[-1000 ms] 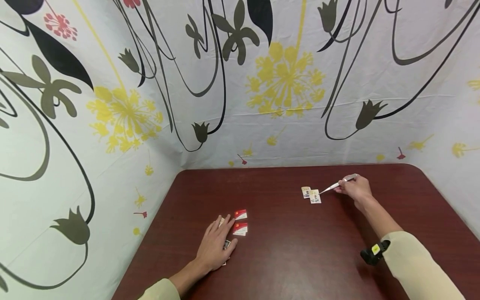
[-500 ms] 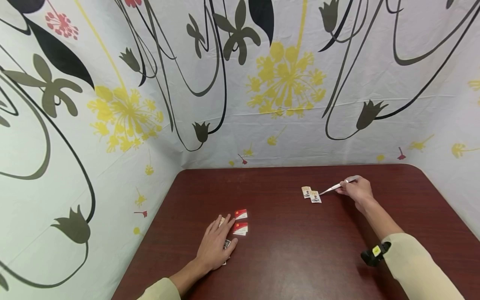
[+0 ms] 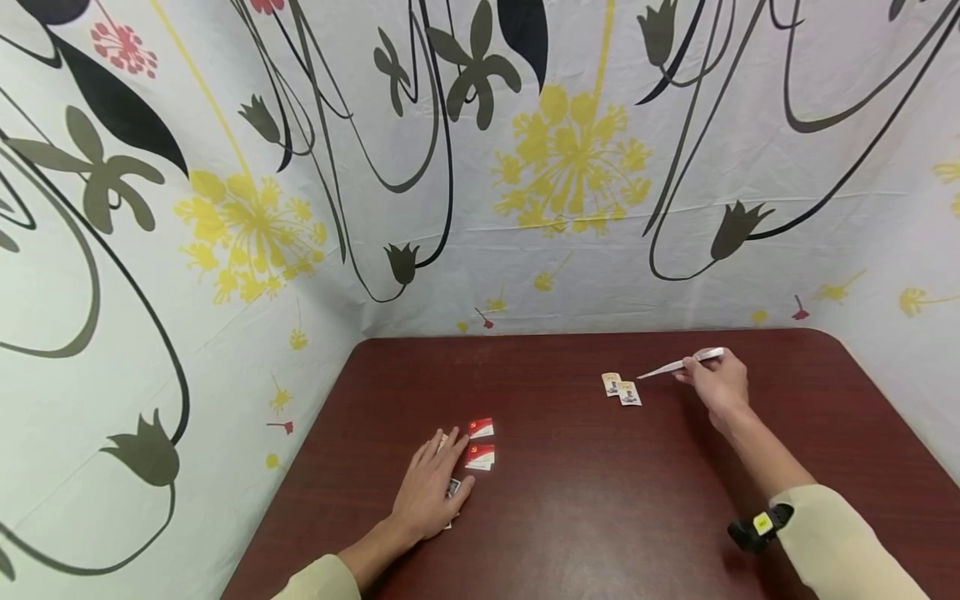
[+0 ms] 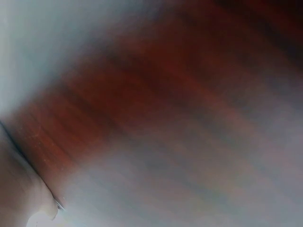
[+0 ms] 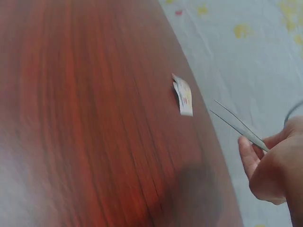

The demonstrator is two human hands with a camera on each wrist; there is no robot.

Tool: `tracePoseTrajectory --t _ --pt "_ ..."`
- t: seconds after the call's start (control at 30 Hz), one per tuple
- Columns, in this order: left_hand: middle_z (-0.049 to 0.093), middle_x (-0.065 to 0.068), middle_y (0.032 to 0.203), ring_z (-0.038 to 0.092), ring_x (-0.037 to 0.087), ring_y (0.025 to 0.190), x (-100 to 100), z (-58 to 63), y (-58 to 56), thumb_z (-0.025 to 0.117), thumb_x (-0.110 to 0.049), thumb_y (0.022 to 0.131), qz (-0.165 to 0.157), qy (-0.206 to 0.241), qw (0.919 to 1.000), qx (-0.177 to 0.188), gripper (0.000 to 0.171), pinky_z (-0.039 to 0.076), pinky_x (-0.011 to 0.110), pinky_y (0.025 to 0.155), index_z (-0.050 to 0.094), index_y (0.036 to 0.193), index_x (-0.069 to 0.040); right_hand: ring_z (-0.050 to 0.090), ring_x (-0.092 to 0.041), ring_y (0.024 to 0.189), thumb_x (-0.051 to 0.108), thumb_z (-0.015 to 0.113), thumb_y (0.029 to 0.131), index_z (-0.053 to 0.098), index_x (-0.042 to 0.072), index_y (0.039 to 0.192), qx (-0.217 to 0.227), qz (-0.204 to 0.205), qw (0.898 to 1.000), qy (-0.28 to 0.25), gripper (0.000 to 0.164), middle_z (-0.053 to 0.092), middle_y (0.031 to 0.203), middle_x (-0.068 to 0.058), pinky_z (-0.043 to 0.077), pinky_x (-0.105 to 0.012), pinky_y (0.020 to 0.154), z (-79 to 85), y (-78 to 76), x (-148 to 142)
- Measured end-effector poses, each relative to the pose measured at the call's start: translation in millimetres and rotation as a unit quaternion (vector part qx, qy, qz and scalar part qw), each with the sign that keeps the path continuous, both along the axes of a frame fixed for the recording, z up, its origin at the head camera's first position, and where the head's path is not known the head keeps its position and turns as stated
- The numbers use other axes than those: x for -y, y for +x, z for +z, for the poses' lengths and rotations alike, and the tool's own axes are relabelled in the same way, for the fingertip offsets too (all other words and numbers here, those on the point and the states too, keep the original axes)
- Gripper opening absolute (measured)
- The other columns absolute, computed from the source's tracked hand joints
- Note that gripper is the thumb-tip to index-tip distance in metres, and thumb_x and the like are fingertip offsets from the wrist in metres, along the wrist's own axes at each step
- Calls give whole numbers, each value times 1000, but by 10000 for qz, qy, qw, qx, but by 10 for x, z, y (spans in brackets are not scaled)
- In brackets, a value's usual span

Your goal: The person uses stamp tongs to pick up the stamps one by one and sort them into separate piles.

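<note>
My right hand [image 3: 718, 385] pinches a pair of silver tweezers [image 3: 678, 365] pointing left. In the right wrist view the two tips of the tweezers [image 5: 239, 126] stand apart with nothing between them. Just beyond those tips lie two small pale printed stamps [image 3: 630, 393], one partly overlapping the other. My left hand [image 3: 429, 492] rests with fingers spread on the table, partly covering a few more stamps [image 3: 453, 488], whose edges peek out by the thumb and fingers. Beside its fingertips are red-and-white stamps [image 3: 480, 457], set in two spots one above the other.
The dark red-brown table [image 3: 555, 533] has rounded far corners. A white cloth [image 3: 570, 292] with printed flowers hangs behind it and along the left side. A black wrist camera [image 3: 759, 528] sits at the right sleeve. The left wrist view is mostly blurred table.
The tweezers' tips have lifted away from the nearer pale stamp, up and slightly back. The right hand has shifted slightly to the right; the left hand has not moved.
</note>
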State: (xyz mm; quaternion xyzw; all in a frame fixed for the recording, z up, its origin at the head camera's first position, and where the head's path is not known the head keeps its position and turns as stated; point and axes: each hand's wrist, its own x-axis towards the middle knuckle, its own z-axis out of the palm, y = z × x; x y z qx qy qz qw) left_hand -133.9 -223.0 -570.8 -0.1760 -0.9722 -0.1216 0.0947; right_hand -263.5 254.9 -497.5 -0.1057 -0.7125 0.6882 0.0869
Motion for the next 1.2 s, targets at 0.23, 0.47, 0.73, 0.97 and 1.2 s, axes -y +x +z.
tracePoseTrajectory --t 0.23,0.47,0.73,0.97,1.2 --pt "39 7 169 30 32 158 -5 -7 -2 58 -50 104 26 -25 10000 49 69 29 54 126 43 164 -19 72 0 71 -2 63 103 52 -6 118 -481 -388 9979 -219 19 66 93 2 61 -18 74 154 187 523" --pt "39 9 169 32 32 158 -4 -15 9 59 -48 104 -73 55 9999 -41 69 31 54 125 44 164 -17 74 -6 77 -5 64 102 51 -11 117 -817 326 9934 -729 20 69 101 -8 63 -25 78 253 426 1075" --pt "38 11 169 32 33 158 -8 -3 23 59 -49 104 -104 58 9998 -152 70 32 54 125 44 164 -16 73 -13 79 -5 65 102 54 -8 114 -662 838 9907 -841 17 67 103 -14 64 -29 80 236 543 1598" --pt "38 15 169 32 35 157 -13 -9 25 60 -50 103 41 73 9995 -295 75 33 57 123 41 164 -10 75 -19 79 -8 65 100 56 -7 110 -376 1002 9880 -1112 14 68 102 -19 65 -34 81 110 568 1983" --pt "35 12 171 30 31 159 -6 11 24 59 -50 104 98 92 9998 -162 79 31 54 126 36 166 -7 76 -29 81 -6 65 100 58 -3 106 -172 1157 9883 -979 10 70 98 -20 65 -41 82 34 601 2235"
